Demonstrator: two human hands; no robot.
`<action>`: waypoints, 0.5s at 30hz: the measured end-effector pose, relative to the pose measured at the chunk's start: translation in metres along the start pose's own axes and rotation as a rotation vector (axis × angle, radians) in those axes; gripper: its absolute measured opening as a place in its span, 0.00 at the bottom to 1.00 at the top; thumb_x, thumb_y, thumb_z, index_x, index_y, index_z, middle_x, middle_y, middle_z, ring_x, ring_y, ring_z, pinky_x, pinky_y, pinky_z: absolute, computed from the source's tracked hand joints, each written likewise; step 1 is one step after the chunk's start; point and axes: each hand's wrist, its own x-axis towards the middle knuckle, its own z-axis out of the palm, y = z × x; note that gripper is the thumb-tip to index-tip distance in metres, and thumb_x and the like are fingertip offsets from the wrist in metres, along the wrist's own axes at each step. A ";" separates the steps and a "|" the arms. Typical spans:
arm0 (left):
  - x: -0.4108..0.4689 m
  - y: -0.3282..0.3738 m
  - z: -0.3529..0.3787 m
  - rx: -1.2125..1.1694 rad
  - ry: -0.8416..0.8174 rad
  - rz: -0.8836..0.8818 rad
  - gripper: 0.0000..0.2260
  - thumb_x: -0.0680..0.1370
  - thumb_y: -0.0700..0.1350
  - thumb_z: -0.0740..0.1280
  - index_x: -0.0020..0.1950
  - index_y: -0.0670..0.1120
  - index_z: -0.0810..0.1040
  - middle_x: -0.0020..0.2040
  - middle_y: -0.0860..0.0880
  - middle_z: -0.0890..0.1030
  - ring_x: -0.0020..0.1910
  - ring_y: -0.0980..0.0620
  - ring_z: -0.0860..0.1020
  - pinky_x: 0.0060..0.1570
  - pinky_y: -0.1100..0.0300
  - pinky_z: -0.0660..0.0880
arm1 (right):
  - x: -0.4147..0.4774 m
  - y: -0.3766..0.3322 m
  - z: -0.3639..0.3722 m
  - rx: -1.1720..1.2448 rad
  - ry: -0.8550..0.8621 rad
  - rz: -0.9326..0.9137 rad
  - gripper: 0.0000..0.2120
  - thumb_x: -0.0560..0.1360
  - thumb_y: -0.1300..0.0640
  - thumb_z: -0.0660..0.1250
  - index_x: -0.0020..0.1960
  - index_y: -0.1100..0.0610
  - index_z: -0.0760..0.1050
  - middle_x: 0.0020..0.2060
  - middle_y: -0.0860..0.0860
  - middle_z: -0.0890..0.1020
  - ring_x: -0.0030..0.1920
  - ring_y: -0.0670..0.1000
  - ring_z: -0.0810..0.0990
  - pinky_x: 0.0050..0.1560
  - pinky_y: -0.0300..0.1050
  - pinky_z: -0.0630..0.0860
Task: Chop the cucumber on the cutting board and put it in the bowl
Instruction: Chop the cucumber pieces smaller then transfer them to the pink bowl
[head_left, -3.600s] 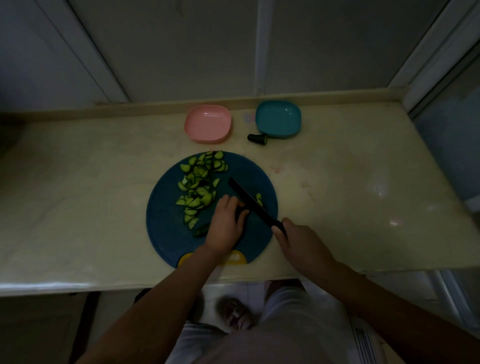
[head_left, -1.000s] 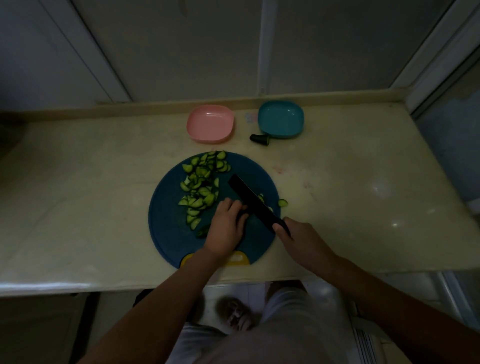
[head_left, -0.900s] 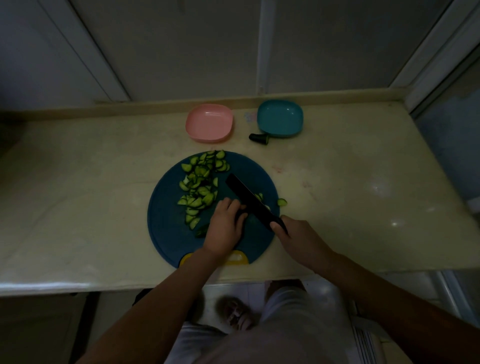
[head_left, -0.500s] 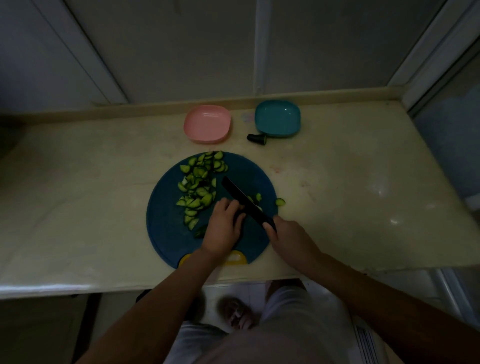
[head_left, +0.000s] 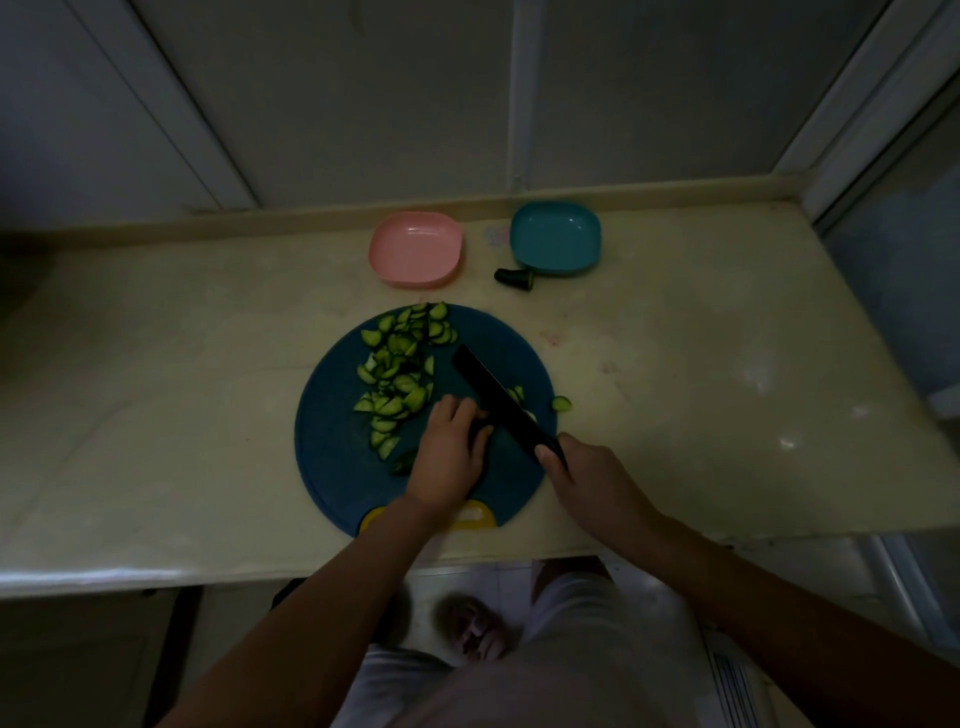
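On the cutting board (head_left: 332, 457) the left hand (head_left: 447, 457) is curling over the shrinking cucumber stub (head_left: 402, 463) as the knife (head_left: 498, 400), clamped in the right hand (head_left: 582, 478), is edging nearer, little remaining to chop, one slice (head_left: 560, 404) newly straying onto the counter (head_left: 675, 364)

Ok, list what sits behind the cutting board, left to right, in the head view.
Pink bowl → cucumber end → teal bowl.

Cream counter (head_left: 156, 364), grey panelled wall (head_left: 363, 104) (dim light)
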 end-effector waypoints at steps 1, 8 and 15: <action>0.000 0.000 0.000 -0.001 -0.004 0.000 0.04 0.75 0.37 0.67 0.46 0.39 0.73 0.45 0.42 0.71 0.46 0.45 0.71 0.43 0.60 0.64 | 0.000 0.000 0.000 -0.005 0.000 -0.001 0.13 0.80 0.51 0.55 0.44 0.58 0.70 0.34 0.53 0.74 0.35 0.51 0.73 0.33 0.42 0.63; 0.001 0.000 -0.001 0.006 -0.005 0.008 0.03 0.75 0.37 0.67 0.46 0.39 0.73 0.44 0.41 0.71 0.45 0.44 0.71 0.43 0.59 0.65 | 0.001 0.001 -0.001 -0.003 -0.019 -0.003 0.16 0.80 0.51 0.55 0.48 0.63 0.73 0.36 0.55 0.76 0.36 0.52 0.74 0.34 0.43 0.64; 0.001 0.001 -0.002 -0.006 0.001 -0.003 0.03 0.75 0.37 0.68 0.45 0.39 0.74 0.43 0.41 0.72 0.43 0.43 0.72 0.41 0.59 0.64 | 0.007 -0.001 0.000 -0.013 -0.037 -0.024 0.16 0.80 0.52 0.55 0.49 0.65 0.73 0.39 0.61 0.79 0.37 0.55 0.75 0.33 0.44 0.61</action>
